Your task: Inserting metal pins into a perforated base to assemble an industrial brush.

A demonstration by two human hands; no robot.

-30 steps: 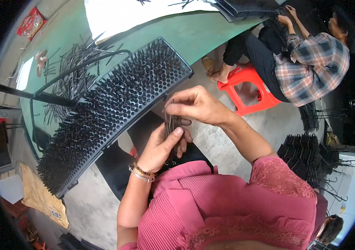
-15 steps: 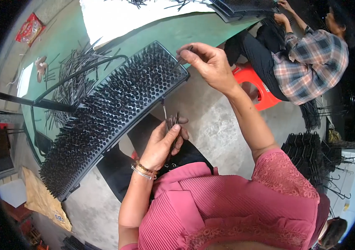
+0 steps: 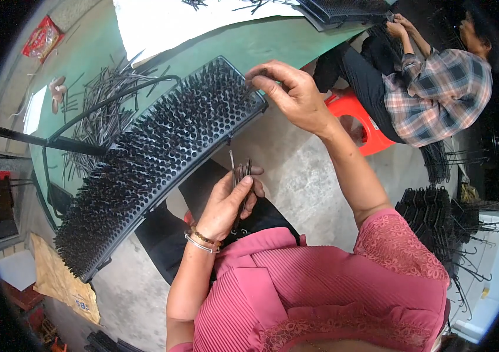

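Note:
A long black perforated board (image 3: 226,126) slants across the view, thickly set with short, dark upright strips (image 3: 144,155). Holes without strips show along its near edge. At its far right end, my right hand (image 3: 296,97) pinches a thin dark strip against the board; the fingers hide most of it. Below the board, in front of my body, my left hand (image 3: 229,196) is closed round a bunch of thin dark strips (image 3: 248,170). A slim light metal rod (image 3: 231,157) sticks up from the same hand.
Loose dark strips (image 3: 100,111) lie heaped on the green table (image 3: 249,44) behind the board. A black metal frame (image 3: 79,146) stands there too. At right, a co-worker (image 3: 443,94) sits on a red stool (image 3: 358,120). Black hooked racks (image 3: 428,214) stand below.
My right hand has moved slightly left and down, bringing its fingertips closer to the board's strips. My left hand stays in place. The co-worker's hands have come together.

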